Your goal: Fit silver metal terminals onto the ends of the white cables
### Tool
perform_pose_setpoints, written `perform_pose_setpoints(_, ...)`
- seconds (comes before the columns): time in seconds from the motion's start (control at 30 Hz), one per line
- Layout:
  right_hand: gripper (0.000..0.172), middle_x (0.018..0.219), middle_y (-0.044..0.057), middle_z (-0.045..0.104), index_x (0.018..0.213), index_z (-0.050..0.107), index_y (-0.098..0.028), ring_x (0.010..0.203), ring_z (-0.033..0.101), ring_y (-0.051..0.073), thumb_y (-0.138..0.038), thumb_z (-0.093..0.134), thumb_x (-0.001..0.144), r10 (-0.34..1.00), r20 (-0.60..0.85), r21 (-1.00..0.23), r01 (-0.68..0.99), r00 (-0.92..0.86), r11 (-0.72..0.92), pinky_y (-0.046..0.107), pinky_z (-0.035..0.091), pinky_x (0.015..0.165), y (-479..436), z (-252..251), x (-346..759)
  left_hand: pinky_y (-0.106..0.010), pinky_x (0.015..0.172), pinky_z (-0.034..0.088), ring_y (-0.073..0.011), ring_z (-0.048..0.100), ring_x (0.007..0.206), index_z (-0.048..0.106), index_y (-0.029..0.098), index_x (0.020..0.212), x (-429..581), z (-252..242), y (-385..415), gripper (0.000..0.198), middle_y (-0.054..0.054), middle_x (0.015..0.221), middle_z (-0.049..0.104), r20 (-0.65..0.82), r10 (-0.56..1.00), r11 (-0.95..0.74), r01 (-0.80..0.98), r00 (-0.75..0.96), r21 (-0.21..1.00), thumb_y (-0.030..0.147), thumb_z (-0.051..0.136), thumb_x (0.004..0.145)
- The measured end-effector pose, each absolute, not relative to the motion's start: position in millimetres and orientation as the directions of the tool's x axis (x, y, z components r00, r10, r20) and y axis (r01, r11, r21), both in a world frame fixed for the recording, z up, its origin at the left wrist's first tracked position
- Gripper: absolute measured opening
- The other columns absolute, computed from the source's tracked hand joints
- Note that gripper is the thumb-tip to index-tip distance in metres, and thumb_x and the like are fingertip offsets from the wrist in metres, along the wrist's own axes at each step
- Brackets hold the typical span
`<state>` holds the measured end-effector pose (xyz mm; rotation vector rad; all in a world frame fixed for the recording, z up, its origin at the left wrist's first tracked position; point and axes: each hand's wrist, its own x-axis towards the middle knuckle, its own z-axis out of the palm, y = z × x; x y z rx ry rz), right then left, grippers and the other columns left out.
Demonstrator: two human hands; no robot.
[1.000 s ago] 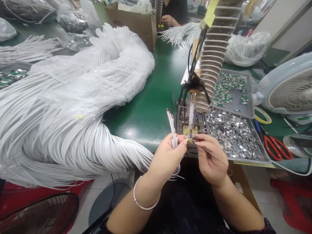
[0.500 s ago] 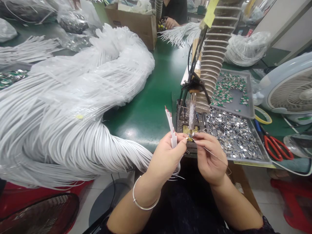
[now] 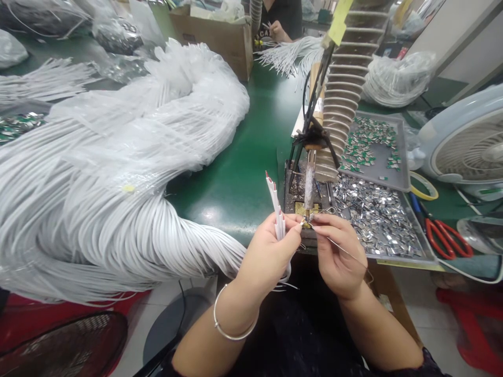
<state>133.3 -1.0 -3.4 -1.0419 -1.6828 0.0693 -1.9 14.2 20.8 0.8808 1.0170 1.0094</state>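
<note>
My left hand point(image 3: 273, 246) is closed around several white cables point(image 3: 280, 224) with red wire ends, and pinches one cable end toward the tip of a soldering iron point(image 3: 309, 183). The iron is fixed pointing down in a black stand. My right hand point(image 3: 340, 251) is closed on a thin solder wire point(image 3: 346, 250), which trails back over the palm. Its fingertips are close to the iron's tip; a small metal piece there is partly hidden by the fingers. Below the tip lies a yellowish sponge point(image 3: 302, 208).
A large bundle of white cables point(image 3: 98, 209) under plastic covers the left. On the right are a tray of metal connectors point(image 3: 377, 220), a tray of green-and-metal parts point(image 3: 380, 157), red-handled scissors point(image 3: 448, 238), tape point(image 3: 424, 186) and a fan point(image 3: 471, 141). A ribbed hose point(image 3: 349, 78) hangs behind the iron.
My hands stay almost in place at the iron's tip, with slight shifts of the fingers. Across the table, a co-worker's hand has risen a little.
</note>
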Motion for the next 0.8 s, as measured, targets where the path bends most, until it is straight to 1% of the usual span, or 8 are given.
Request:
perform_pose_setpoints(0.17, 0.028, 0.097, 0.008, 0.065, 0.098, 0.06, -0.021, 0.092, 0.063, 0.018, -0.002, 0.053, 0.079, 0.667, 0.745, -0.537, 0.591, -0.004, 0.602, 0.037, 0.055, 0.077, -4, -7, 134, -0.021, 0.071, 0.04, -0.0082, 0.051, 0.075, 0.052, 0.016, 0.071, -1, 16, 12, 0.01, 0.0, 0.093, 0.06, -0.245, 0.948, 0.293, -0.26, 0.203, 0.92, 0.019, 0.056, 0.08)
perform_pose_setpoints(0.33, 0.025, 0.095, 0.008, 0.065, 0.097, 0.059, -0.02, 0.091, 0.063, 0.018, -0.003, 0.052, 0.08, 0.682, 0.732, -0.55, 0.586, -0.007, 0.596, 0.036, 0.056, 0.076, -7, -10, 135, -0.02, 0.056, 0.036, -0.0052, 0.044, 0.058, 0.051, 0.016, 0.07, 1, 15, 11, 0.013, 0.0, 0.088, 0.058, -0.285, 0.93, 0.348, -0.304, 0.231, 0.887, 0.021, 0.059, 0.077)
perform_pose_setpoints(0.47, 0.024, 0.094, 0.008, 0.066, 0.096, 0.059, -0.021, 0.09, 0.064, 0.018, -0.004, 0.051, 0.081, 0.7, 0.714, -0.562, 0.588, -0.009, 0.582, 0.037, 0.056, 0.074, -10, -12, 137, -0.02, 0.053, 0.033, -0.0039, 0.036, 0.052, 0.052, 0.016, 0.072, 1, 10, 8, 0.013, 0.001, 0.086, 0.057, -0.301, 0.921, 0.37, -0.309, 0.248, 0.876, 0.024, 0.06, 0.077)
perform_pose_setpoints(0.53, 0.025, 0.093, 0.008, 0.066, 0.097, 0.059, -0.021, 0.088, 0.064, 0.019, -0.004, 0.05, 0.081, 0.707, 0.708, -0.571, 0.588, -0.002, 0.573, 0.037, 0.056, 0.073, -11, -15, 138, -0.021, 0.052, 0.031, -0.0043, 0.033, 0.05, 0.054, 0.016, 0.077, 0, 4, 6, 0.013, 0.002, 0.078, 0.055, -0.3, 0.916, 0.375, -0.302, 0.266, 0.877, 0.028, 0.06, 0.079)
perform_pose_setpoints(0.6, 0.026, 0.093, 0.008, 0.066, 0.098, 0.059, -0.021, 0.087, 0.064, 0.019, -0.004, 0.05, 0.081, 0.713, 0.701, -0.582, 0.581, 0.004, 0.569, 0.038, 0.056, 0.073, -14, -18, 140, -0.021, 0.05, 0.028, -0.0054, 0.029, 0.048, 0.055, 0.017, 0.082, -1, -1, 4, 0.018, 0.005, 0.064, 0.048, -0.302, 0.908, 0.385, -0.293, 0.289, 0.875, 0.035, 0.056, 0.083)
perform_pose_setpoints(0.67, 0.027, 0.09, 0.007, 0.066, 0.099, 0.059, -0.02, 0.085, 0.064, 0.019, -0.004, 0.05, 0.08, 0.722, 0.692, -0.598, 0.57, 0.013, 0.563, 0.038, 0.055, 0.072, -17, -20, 143, -0.021, 0.051, 0.031, -0.007, 0.033, 0.049, 0.057, 0.017, 0.085, -3, -4, 2, 0.025, 0.006, 0.057, 0.043, -0.3, 0.908, 0.377, -0.257, 0.293, 0.89, 0.041, 0.052, 0.086)
perform_pose_setpoints(0.73, 0.026, 0.082, 0.005, 0.065, 0.099, 0.059, -0.02, 0.079, 0.063, 0.018, -0.004, 0.049, 0.081, 0.736, 0.675, -0.636, 0.54, 0.042, 0.552, 0.036, 0.054, 0.069, -20, -21, 144, -0.021, 0.061, 0.039, -0.0091, 0.047, 0.061, 0.06, 0.016, 0.085, -5, -5, 0, 0.029, 0.001, 0.067, 0.052, -0.283, 0.922, 0.344, -0.223, 0.264, 0.912, 0.042, 0.049, 0.087)
perform_pose_setpoints(0.8, 0.023, 0.075, 0.002, 0.061, 0.097, 0.059, -0.02, 0.07, 0.061, 0.015, -0.005, 0.048, 0.083, 0.778, 0.618, -0.731, 0.449, 0.116, 0.514, 0.033, 0.052, 0.064, -24, -21, 145, -0.023, 0.076, 0.044, -0.0124, 0.056, 0.081, 0.063, 0.016, 0.083, -6, -5, -2, 0.028, -0.006, 0.093, 0.06, -0.262, 0.938, 0.313, -0.229, 0.226, 0.922, 0.041, 0.05, 0.087)
